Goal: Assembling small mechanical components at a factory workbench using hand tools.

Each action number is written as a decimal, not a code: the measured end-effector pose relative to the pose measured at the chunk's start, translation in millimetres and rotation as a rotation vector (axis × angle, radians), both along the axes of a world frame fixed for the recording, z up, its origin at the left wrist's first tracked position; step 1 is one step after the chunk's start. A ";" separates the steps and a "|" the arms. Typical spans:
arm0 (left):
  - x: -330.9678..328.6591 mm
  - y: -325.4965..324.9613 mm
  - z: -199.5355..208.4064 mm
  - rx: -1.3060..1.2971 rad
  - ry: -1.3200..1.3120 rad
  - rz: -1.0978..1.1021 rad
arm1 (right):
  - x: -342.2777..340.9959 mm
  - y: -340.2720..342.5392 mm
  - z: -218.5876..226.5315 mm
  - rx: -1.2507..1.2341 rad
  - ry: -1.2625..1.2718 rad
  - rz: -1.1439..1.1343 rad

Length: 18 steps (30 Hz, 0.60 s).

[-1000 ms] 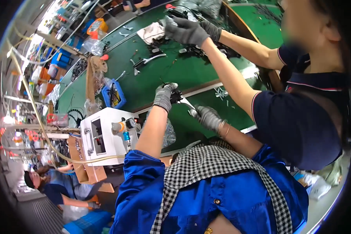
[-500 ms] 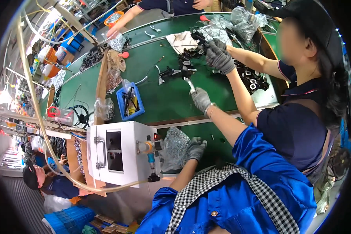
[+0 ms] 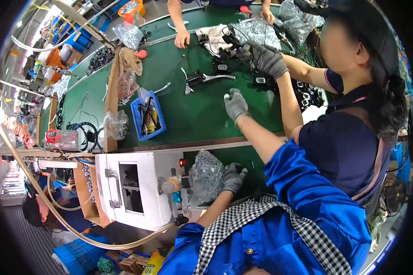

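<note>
My right hand [image 3: 237, 105], in a grey glove, is above the green bench with its fingers loosely bent and apart, nothing visible in them. Just beyond it lies a silver brake lever [image 3: 219, 77] joined to a black housing [image 3: 196, 82]. My left hand [image 3: 234, 178], also gloved, is curled closed low over the near green surface. Whatever its fingers hold, if anything, is hidden. Beside it sits a clear plastic bag [image 3: 205, 174] of small metallic pieces. A small pin-like piece [image 3: 252, 163] lies to its right.
A white box machine [image 3: 137, 190] with an air valve [image 3: 172, 185] stands left of the bag. A blue bin [image 3: 149, 117] holds dark tools. At right, a co-worker's gloved hands [image 3: 268, 59] handle black parts. Another person's hand [image 3: 182, 38] reaches over the far bench.
My right hand has let go of the silver lever, which now lies on the bench, and has drawn slightly back. The far person's hand has moved right. My left hand stays by the bag.
</note>
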State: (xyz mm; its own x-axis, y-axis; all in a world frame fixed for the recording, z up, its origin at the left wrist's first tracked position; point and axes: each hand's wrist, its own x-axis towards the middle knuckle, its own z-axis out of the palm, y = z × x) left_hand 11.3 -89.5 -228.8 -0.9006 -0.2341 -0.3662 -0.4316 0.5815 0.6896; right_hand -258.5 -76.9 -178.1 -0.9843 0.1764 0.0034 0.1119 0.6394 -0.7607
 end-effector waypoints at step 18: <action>-257.3 13.4 42.9 -0.163 0.153 0.232 | 246.3 160.4 16.1 -0.273 -0.167 0.354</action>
State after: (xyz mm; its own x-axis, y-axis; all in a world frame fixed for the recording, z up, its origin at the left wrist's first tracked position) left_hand -246.1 -76.1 -185.9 -0.8579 -0.4843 -0.1717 -0.4645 0.5879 0.6623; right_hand -12.2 83.5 -161.9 -0.9673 -0.1970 -0.1598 0.0585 0.4400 -0.8961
